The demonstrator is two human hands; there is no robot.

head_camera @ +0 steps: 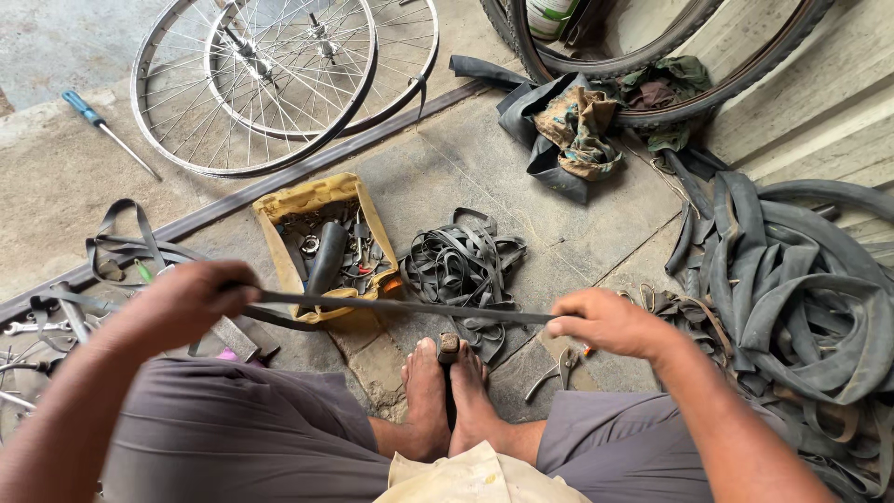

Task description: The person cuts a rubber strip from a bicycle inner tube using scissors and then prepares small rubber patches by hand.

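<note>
A flat black rubber strip (400, 305) is stretched taut between both my hands, above my bare feet. My left hand (191, 298) is closed on its left end. My right hand (610, 323) pinches its right end. Between my feet (447, 396) stands a small dark tool with a brown top (449, 346), held upright by the toes. Just beyond the strip sits a yellow cut-open container (317, 197) with small parts and a dark handle inside. A heap of black rubber strips (463, 264) lies right of it.
Two spoked bicycle rims (256, 84) lie at the top left, with a blue-handled screwdriver (107, 130) beside them. Old inner tubes (810, 298) pile up on the right. Rags (577, 126) and a tyre (708, 88) lie at the top. Pliers (556, 370) rest near my right knee.
</note>
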